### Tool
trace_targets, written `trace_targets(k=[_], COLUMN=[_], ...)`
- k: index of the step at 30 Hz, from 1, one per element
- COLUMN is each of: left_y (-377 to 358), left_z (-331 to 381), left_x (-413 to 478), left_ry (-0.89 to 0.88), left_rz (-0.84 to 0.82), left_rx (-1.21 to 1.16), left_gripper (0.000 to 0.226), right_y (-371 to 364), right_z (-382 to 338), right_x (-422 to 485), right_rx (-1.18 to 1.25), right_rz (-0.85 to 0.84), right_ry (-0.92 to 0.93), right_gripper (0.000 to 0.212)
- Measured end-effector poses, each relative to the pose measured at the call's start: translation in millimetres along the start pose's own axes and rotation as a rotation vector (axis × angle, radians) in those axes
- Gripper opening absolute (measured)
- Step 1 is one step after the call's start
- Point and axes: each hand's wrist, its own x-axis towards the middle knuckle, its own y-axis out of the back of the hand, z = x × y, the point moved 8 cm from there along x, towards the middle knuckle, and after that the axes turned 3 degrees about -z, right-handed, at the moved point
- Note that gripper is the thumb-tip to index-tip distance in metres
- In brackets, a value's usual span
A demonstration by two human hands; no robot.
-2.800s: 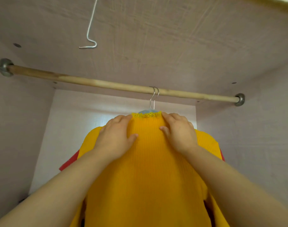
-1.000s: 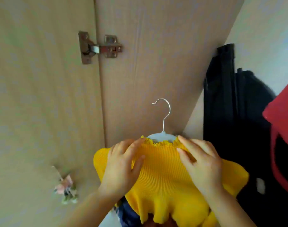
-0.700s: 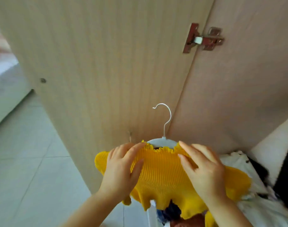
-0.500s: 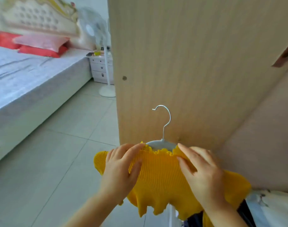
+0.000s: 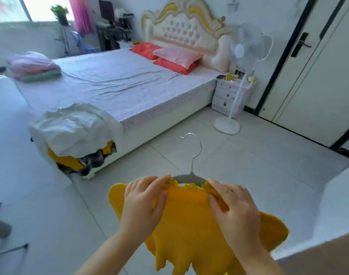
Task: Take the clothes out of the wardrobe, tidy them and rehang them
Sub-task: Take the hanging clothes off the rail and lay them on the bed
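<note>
Yellow knitted top (image 5: 189, 221) hangs on a grey hanger (image 5: 189, 176), carried low over the tiled floor (image 5: 249, 165), short of the bed (image 5: 118, 84). The left hand (image 5: 143, 201) and right hand (image 5: 235, 209) each pinch a shoulder at the frilled neckline. Keeping the hanger level should stop the knit from slipping. On the bed's near corner lies a heap of clothes (image 5: 74, 126), leaving the sheet beyond free. A standing fan (image 5: 247, 50) waits at the bed's far side.
</note>
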Motion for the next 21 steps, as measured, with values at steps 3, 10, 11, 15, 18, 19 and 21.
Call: trace_targets(k=[3,10,11,15,18,19,21], left_y=[17.7,39.9,40.8,46.1,55.2,57.7,65.3], left_z=[-52.5,-150.8,-163.4,-214.6,-245.9,-255.6,-274.5], left_x=[30.4,93.8,103.4,143.0,175.2,185.1,205.2], left_ry=[0.069,0.194,0.208,0.303,0.385,0.414,0.456], left_rz=[0.047,0.149,0.166,0.239,0.292,0.304,0.338], left_rx=[0.053,0.16,0.175,0.239,0.286,0.295,0.32], left_gripper=[0.032,0.038,0.039,0.039,0.034,0.035,0.034], right_y=[-57.6,-182.0,-199.5,-270.5,-315.5,-328.3,-353.4], right_z=[-17.9,-39.3,-41.3,-51.1,-63.4,-68.3,-79.5], right_x=[46.9,143.2,156.8,214.4,262.6,277.7,307.9], right_rx=[0.068,0.249,0.27,0.358,0.423,0.445,0.488], right_rz=[-0.03,-0.181,-0.195,-0.247,-0.295,-0.306,-0.32], right_ry=[0.034,0.096,0.116,0.183,0.236,0.261,0.307], right_gripper=[0.038,0.03,0.03,0.028,0.032,0.032,0.031])
